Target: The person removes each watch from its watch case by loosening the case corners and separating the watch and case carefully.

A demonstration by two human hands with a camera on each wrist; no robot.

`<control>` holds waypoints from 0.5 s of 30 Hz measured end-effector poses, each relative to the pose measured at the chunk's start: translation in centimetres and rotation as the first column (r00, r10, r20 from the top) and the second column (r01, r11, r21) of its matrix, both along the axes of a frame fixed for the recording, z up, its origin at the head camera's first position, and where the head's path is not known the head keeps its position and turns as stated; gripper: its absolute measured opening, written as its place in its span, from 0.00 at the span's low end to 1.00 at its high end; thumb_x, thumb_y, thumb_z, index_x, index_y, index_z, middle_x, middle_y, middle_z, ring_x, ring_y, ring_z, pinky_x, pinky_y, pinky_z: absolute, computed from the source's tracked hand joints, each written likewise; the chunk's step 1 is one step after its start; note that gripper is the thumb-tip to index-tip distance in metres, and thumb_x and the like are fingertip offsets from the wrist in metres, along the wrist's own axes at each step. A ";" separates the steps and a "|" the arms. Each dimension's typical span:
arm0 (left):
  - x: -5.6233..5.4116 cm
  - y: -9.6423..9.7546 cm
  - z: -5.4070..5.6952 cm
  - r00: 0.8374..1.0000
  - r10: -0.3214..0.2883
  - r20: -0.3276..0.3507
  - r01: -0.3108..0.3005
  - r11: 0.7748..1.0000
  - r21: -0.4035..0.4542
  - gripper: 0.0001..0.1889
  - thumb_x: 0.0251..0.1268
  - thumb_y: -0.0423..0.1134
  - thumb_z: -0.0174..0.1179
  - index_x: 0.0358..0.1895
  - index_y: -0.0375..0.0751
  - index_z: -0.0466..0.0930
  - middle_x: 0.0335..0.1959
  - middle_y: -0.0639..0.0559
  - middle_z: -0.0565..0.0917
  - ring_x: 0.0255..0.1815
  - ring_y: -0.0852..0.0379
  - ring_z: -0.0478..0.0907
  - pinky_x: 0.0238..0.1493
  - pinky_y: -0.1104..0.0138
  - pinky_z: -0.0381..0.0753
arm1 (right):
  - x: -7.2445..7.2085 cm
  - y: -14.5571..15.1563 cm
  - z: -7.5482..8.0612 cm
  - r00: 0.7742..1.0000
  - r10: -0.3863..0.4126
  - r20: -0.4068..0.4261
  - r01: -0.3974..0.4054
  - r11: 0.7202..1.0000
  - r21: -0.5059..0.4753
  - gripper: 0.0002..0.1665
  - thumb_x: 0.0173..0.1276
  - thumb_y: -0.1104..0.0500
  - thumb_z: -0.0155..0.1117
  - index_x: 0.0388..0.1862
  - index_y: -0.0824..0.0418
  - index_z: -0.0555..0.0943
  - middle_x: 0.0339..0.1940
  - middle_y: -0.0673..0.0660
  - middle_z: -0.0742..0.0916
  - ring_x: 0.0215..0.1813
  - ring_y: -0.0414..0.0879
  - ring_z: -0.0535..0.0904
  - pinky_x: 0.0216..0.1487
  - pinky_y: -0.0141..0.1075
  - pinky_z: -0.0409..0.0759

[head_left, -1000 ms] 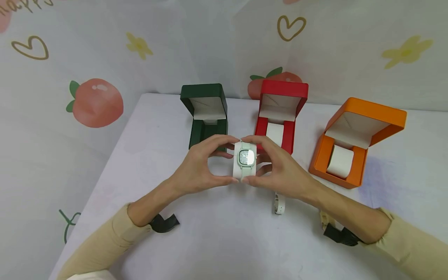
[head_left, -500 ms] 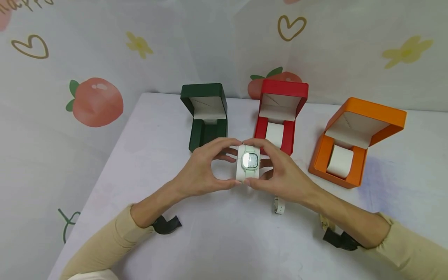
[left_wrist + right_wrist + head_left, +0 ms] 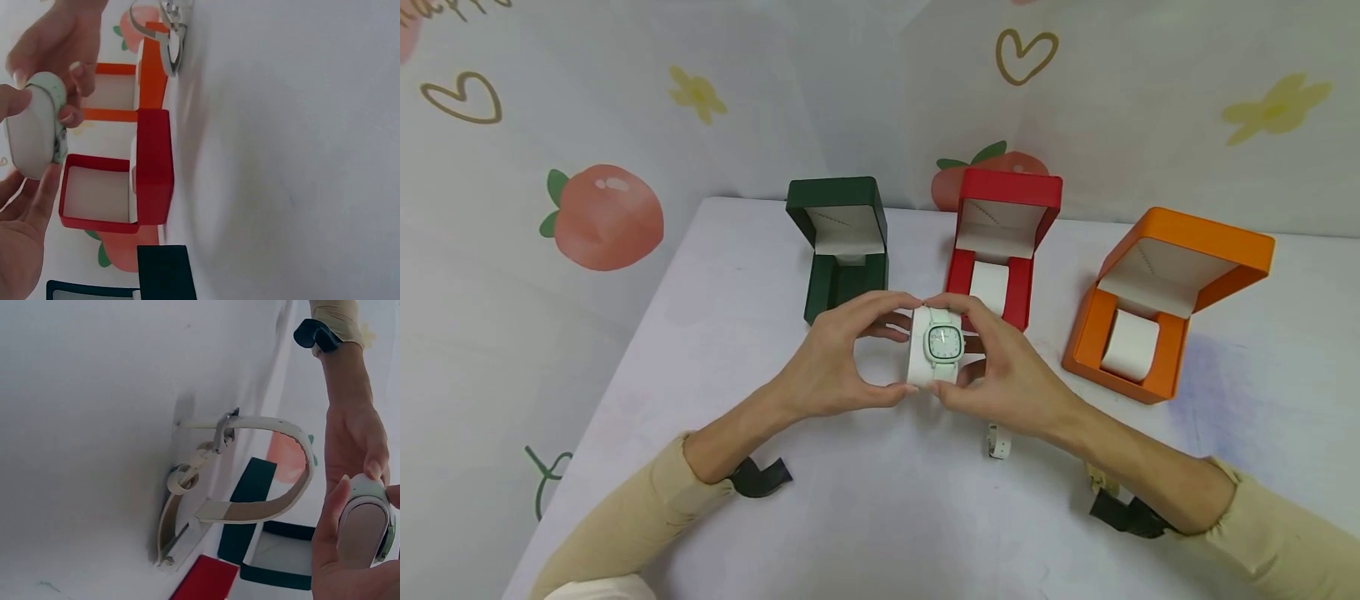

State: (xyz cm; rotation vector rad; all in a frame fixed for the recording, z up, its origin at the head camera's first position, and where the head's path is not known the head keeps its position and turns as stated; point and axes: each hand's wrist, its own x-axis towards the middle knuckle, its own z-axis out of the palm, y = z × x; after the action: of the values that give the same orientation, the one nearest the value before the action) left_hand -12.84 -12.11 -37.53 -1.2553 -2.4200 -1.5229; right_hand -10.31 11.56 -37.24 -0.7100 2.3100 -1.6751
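A pale green wristwatch is strapped around a white watch cushion, its square dial facing up, held above the table. On the left side my left hand pinches the cushion between thumb and fingers at its two ends. My right hand pinches the watch strap from the right, thumb near and index finger far. The left wrist view shows the cushion side-on, its bare part sticking out of the strap on the left hand's side. Just behind the hands stand the open green box and red box.
An open orange box with a white cushion inside stands to the right. A white-strapped watch lies on the table below my right hand. Another, beige-banded watch lies partly under the right forearm.
Both hands have moved slightly right with the cushion. The watch has slid rightward along it, so more bare cushion shows on the left. The boxes have stayed put.
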 end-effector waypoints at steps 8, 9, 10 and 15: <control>-0.2 0.0 -0.1 0.999 -0.013 0.034 0.011 0.999 0.042 0.40 0.42 0.33 0.80 0.64 0.35 0.72 0.60 0.48 0.76 0.52 0.57 0.80 0.54 0.64 0.82 | -0.4 0.2 0.3 0.998 0.025 0.050 -0.024 0.999 -0.030 0.44 0.55 0.65 0.76 0.68 0.53 0.64 0.59 0.52 0.77 0.45 0.52 0.82 0.41 0.41 0.86; -0.1 0.0 -0.1 0.999 -0.013 0.035 0.011 0.999 0.041 0.40 0.42 0.33 0.80 0.64 0.36 0.72 0.60 0.48 0.76 0.52 0.57 0.80 0.54 0.64 0.82 | -0.4 0.3 0.4 0.998 0.024 0.056 -0.022 0.999 -0.032 0.44 0.55 0.65 0.76 0.68 0.53 0.64 0.59 0.52 0.77 0.45 0.52 0.82 0.41 0.41 0.86; -0.1 0.0 -0.1 0.999 -0.011 0.035 0.009 0.999 0.039 0.40 0.42 0.33 0.80 0.64 0.36 0.72 0.60 0.48 0.76 0.52 0.57 0.80 0.54 0.64 0.82 | -0.4 0.3 0.3 0.998 0.023 0.062 -0.021 0.999 -0.036 0.44 0.55 0.65 0.76 0.67 0.53 0.64 0.59 0.52 0.76 0.45 0.52 0.82 0.42 0.41 0.86; -0.1 0.1 0.0 0.999 -0.002 0.032 0.001 0.999 0.035 0.40 0.43 0.33 0.80 0.65 0.36 0.72 0.60 0.48 0.76 0.53 0.58 0.80 0.55 0.64 0.81 | -0.5 0.4 0.2 0.998 0.018 0.065 -0.015 0.999 -0.046 0.45 0.55 0.65 0.76 0.68 0.53 0.64 0.58 0.53 0.77 0.45 0.53 0.82 0.42 0.41 0.86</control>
State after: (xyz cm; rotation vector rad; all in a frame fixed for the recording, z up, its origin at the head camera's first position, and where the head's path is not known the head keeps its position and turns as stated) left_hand -12.96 -11.97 -37.55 -1.2361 -2.4006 -1.5909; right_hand -10.79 11.94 -36.99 -0.6706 2.2223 -1.7227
